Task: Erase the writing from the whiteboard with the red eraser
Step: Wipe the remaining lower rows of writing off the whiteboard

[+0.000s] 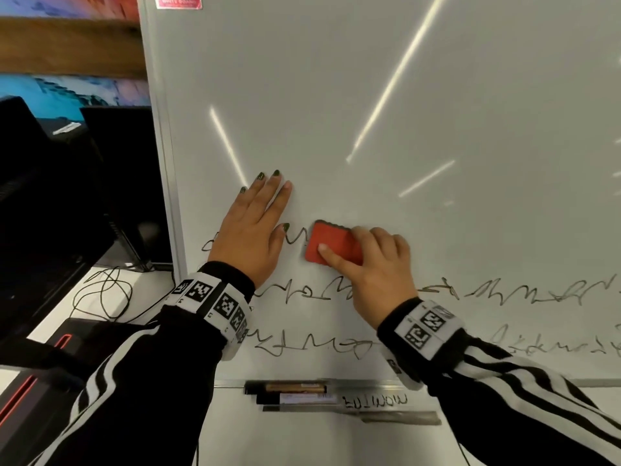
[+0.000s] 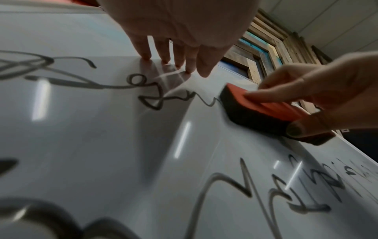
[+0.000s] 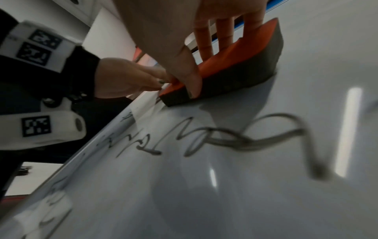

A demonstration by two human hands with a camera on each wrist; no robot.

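Observation:
The red eraser (image 1: 331, 243) with a dark felt base lies flat against the whiteboard (image 1: 369, 95) on the top line of black writing (image 1: 295, 237). My right hand (image 1: 376, 264) grips it, thumb on its near side and fingers over its red back; the same eraser (image 3: 235, 64) shows in the right wrist view. My left hand (image 1: 255, 227) lies flat and open on the board just left of the eraser, covering part of that line. Two more lines of writing (image 1: 302, 292) run below. In the left wrist view the eraser (image 2: 261, 111) meets the end of a scribble.
The board's metal frame (image 1: 164, 163) runs down the left. Dark monitors (image 1: 50, 196) and a tangled cable (image 1: 104, 294) sit on a desk to the left. Markers (image 1: 289, 391) lie in the tray under the board.

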